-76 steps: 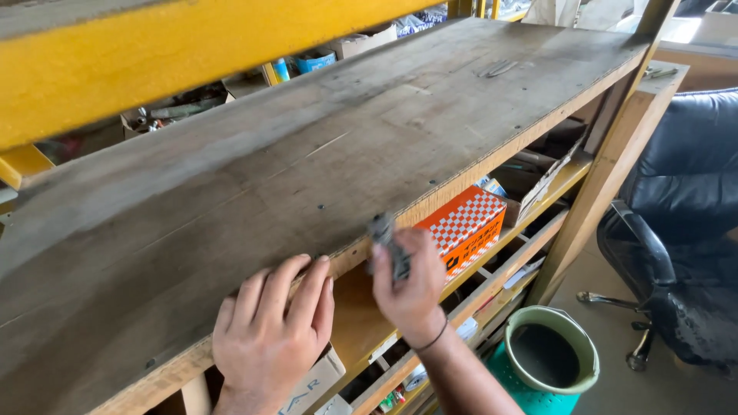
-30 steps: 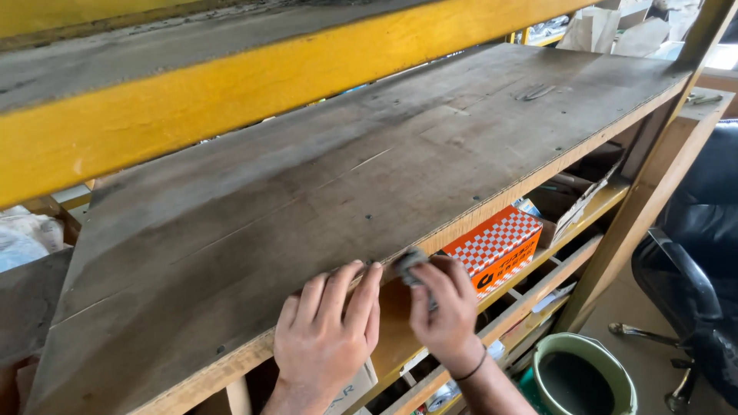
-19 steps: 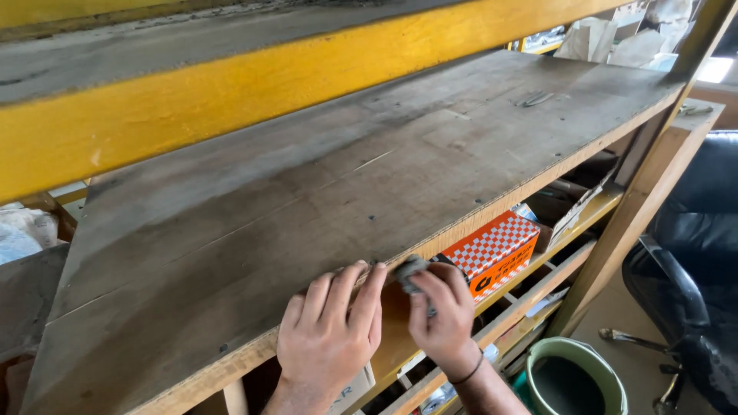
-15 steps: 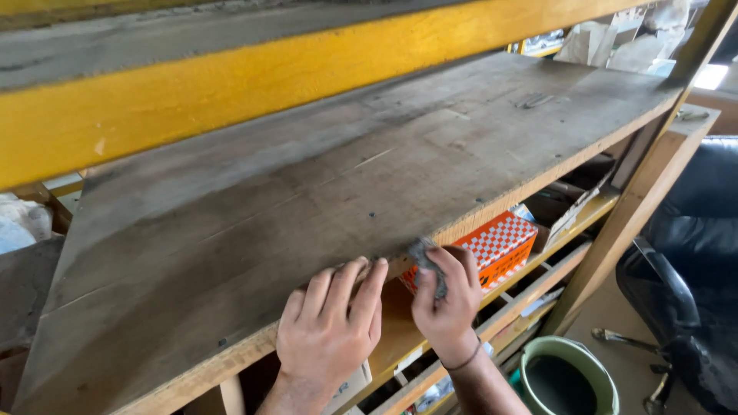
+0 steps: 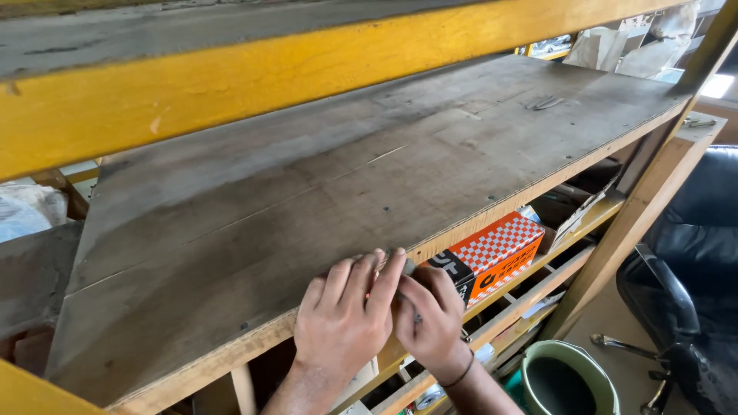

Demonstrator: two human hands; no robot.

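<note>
Count, head view:

- 2 hands: left hand [image 5: 342,323] and right hand [image 5: 432,319], side by side at the front edge of the shelf board.
- 1 wide grey wooden shelf board [image 5: 323,192].
- 1 yellow beam [image 5: 254,77] above it.
- 1 orange-and-white checkered box [image 5: 496,253] on the shelf below.
- 1 green bucket [image 5: 570,378] on the floor.
- 1 black office chair [image 5: 692,269] at right.
- 1 dark band on the right wrist [image 5: 461,374].
- 1 small grey object [image 5: 409,267] at the fingertips, kind unclear.

Left hand [image 5: 344,323] lies flat, fingers extended; right hand [image 5: 430,319] curled beside it, touching
</note>
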